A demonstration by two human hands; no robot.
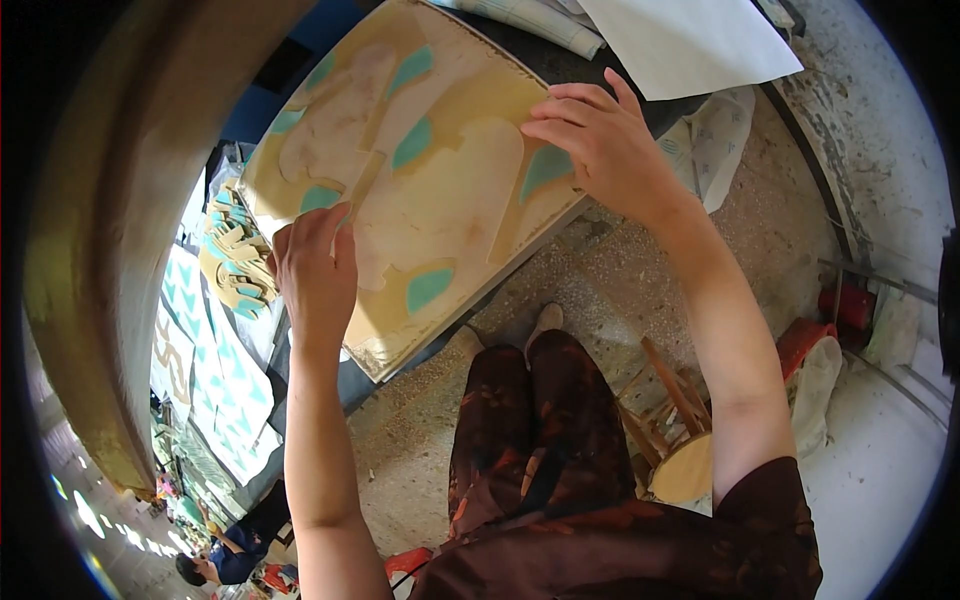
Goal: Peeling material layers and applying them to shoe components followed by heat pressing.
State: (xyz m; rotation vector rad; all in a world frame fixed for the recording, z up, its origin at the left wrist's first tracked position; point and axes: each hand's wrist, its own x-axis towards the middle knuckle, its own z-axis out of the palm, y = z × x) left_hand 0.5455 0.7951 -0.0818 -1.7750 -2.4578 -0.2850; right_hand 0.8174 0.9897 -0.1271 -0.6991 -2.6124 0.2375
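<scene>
The left hand (315, 275) has its fingertips pinched in a grip on a narrow tan strip (362, 185) that lifts off the large yellow sheet (440, 190), which lies across the dark desk (590, 70) from about 9 o'clock up to 12 o'clock of the view. The right hand (600, 145) is not clenched on anything: its fingers lie spread and flat, pressing the sheet's edge at about 1 o'clock, beside a teal patch (545, 170).

The thin strip looks likely to tear if it is drawn sideways rather than along its own line, and the neighbouring tan shapes could lift with it. The sheet's near corner (385, 365) overhangs the desk edge toward the knees (530, 400), so a hard pull could slide or tip the sheet off should the right hand ease.

At 9 o'clock a pile of cut pieces (238, 265) crowds the left wrist. At 12 to 1 o'clock white paper (680, 40) lies close. Open floor (620, 280) lies at 3 o'clock; a wooden stool (680, 440) stands at 5 o'clock.
</scene>
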